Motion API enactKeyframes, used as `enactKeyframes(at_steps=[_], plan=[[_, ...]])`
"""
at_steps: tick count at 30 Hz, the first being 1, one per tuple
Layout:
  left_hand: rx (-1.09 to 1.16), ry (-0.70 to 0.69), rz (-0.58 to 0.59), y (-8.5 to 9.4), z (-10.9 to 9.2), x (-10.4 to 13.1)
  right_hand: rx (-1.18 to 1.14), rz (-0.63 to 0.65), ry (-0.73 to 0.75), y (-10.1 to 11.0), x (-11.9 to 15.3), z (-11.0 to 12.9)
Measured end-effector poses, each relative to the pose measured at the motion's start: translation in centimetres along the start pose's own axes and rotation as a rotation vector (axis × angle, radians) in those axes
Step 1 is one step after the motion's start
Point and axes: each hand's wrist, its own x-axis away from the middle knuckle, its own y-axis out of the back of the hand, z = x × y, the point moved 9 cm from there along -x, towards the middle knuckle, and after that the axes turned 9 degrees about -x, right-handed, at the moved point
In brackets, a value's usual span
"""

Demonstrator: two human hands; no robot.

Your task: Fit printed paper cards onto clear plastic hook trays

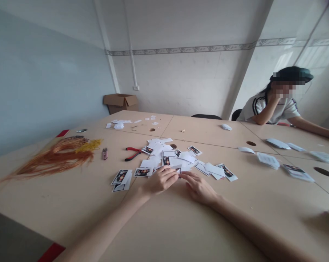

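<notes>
In the head view, my left hand (161, 180) has its fingers closed on a small white card (176, 167) just above the table. My right hand (199, 186) meets it from the other side, fingers bent together at the card's right edge. Its grip is partly hidden. Right behind both hands spreads a loose heap of white cards (156, 149), some blank, some with a dark printed picture. Two overlapping printed cards (121, 177) lie left of my left hand. More cards (227, 172) lie beyond my right hand.
Red-and-black pliers (132, 153) and a small pink tool (104, 153) lie left of the heap, near bundles of orange and yellow strands (63, 153). Card stacks (268, 160) sit at right. Across the table (164, 225) a person (276, 102) sits. A cardboard box (121, 103) stands behind.
</notes>
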Motion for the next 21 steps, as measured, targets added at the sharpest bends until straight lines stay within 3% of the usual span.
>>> enactKeyframes(at_steps=[2, 6, 9, 21], plan=[[0.037, 0.042, 0.009, -0.1, 0.5, 0.1, 0.021, 0.009, -0.005, -0.1, 0.0, 0.0], [0.176, 0.307, -0.039, -0.2, 2.9, 0.4, 0.061, 0.039, 0.033, -0.3, -0.2, 0.4], [0.238, 0.437, 0.006, -1.0, 3.7, 0.7, 0.082, 0.077, 0.099, -0.5, -0.3, 1.2], [0.239, 0.378, 0.06, -1.8, 3.3, 0.7, 0.069, 0.159, 0.072, -0.7, -0.3, 1.4]])
